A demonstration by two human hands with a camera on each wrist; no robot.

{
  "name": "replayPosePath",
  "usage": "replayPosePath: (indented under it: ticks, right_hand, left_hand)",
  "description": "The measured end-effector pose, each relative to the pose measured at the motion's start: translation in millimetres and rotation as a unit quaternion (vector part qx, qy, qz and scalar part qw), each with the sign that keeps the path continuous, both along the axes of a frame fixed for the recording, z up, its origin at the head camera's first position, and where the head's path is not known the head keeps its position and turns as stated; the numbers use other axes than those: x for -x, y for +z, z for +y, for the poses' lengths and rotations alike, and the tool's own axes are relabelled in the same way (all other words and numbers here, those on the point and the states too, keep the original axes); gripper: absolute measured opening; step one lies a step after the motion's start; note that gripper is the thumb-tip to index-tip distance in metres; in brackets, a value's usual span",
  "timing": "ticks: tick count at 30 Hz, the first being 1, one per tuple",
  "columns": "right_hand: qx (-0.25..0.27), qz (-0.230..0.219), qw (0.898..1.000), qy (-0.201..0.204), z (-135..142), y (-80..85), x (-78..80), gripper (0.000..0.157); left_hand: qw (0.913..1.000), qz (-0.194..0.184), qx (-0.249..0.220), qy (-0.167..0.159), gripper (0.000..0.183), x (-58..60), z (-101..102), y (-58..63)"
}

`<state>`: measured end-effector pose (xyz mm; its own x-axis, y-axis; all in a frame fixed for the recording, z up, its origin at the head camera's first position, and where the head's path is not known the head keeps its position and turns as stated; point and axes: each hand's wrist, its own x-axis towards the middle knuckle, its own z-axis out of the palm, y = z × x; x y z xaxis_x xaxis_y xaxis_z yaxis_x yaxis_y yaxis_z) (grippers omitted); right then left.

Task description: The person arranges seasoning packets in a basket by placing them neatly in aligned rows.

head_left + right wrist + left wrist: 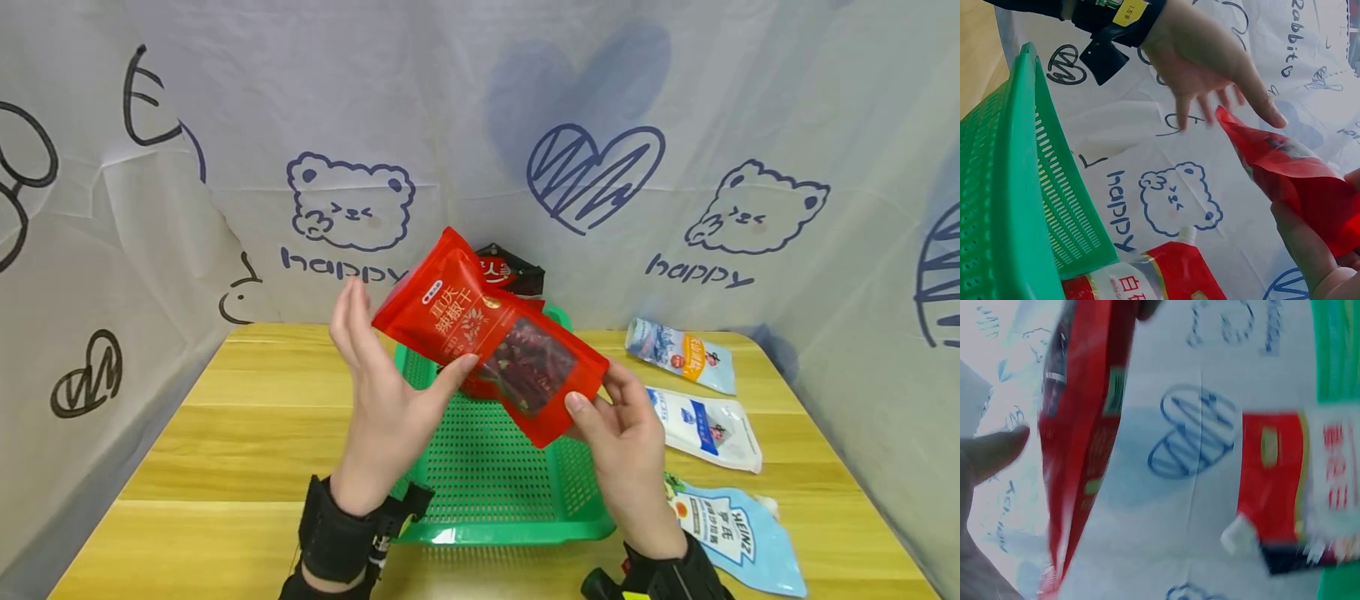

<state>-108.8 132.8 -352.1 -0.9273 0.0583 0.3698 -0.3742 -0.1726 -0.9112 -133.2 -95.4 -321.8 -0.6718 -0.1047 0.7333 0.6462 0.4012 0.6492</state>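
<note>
A red pouch of dried chillies (431, 287) is held up over the green basket (510, 534), its clear window showing dark red pods. My right hand (626, 454) pinches the pouch's lower right end, thumb on the front. Beside its upper left end is my left hand (386, 417), fingers straight and thumb stretched across the pouch front in the head view. From the right wrist view, that left hand (1210, 62) has spread fingers near the pouch's tip. The left wrist view shows the pouch (1088, 425) edge-on by the thumb (997, 453).
At the basket's back stands a black and red packet (525, 279). A red and white spouted pouch (1188, 272) shows at the basket in the right wrist view. Along the table's right lie an orange and blue pouch (682, 354), a white pouch (727, 433) and a light blue Heinz pouch (738, 533).
</note>
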Motion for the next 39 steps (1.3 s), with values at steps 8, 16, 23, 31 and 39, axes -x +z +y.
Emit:
replayPosePath:
  ticks: [8, 16, 23, 31, 39]
  right_hand:
    - [0.012, 0.017, 1.000, -0.002, -3.8, -0.4, -2.1, 0.043]
    - [0.020, 0.020, 1.000, 0.008, -4.5, -2.9, -1.2, 0.044]
    - [0.011, 0.006, 0.999, 0.034, -5.2, -4.7, 1.2, 0.045]
    - [-0.016, 0.044, 0.998, 0.037, -1.3, -6.0, 6.2, 0.051]
    - [-0.067, 0.113, 0.991, 0.023, 6.5, -5.7, 10.3, 0.050]
  left_hand:
    - [0.9282, -0.166, -0.272, -0.192, 0.106, -2.2, 13.9, 2.5]
    - [0.8903, -0.192, -0.328, -0.251, 0.075, -2.5, 26.2, -2.9]
    - [0.8885, -0.190, -0.331, -0.255, 0.072, -2.6, 26.7, -3.8]
    - [0.9043, -0.178, -0.322, -0.216, 0.075, -1.3, 19.7, -2.1]
    - [0.9357, -0.158, -0.245, -0.199, 0.071, -2.6, 7.9, 1.6]
